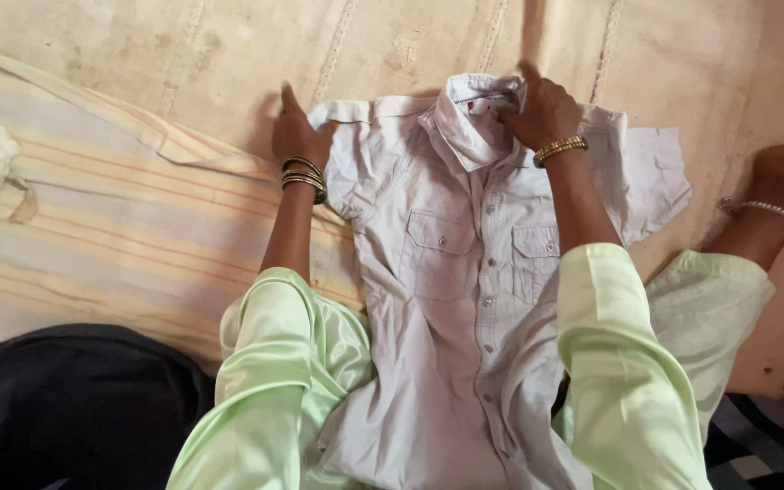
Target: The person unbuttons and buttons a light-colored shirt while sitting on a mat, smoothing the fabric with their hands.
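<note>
Now left hand (pixel 298 133) presses flat beside shirt (pixel 451 272); right hand (pixel 541 113) grips its collar (pixel 473 122).

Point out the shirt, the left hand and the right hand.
shirt (pixel 464 308): head view, on the buttoned front below the pockets.
left hand (pixel 297 136): head view, back of the hand.
right hand (pixel 541 113): head view, back of the hand.

A beige mat (pixel 228 54), perhaps on a floor, bears a pale shirt (pixel 446 299) and striped cloth (pixel 92 236).

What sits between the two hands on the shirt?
In the head view, the left hand presses the shirt's shoulder and the right hand rests on the collar. Between them lies only pale shirt fabric: the shoulder yoke and the collar's left side.
</note>
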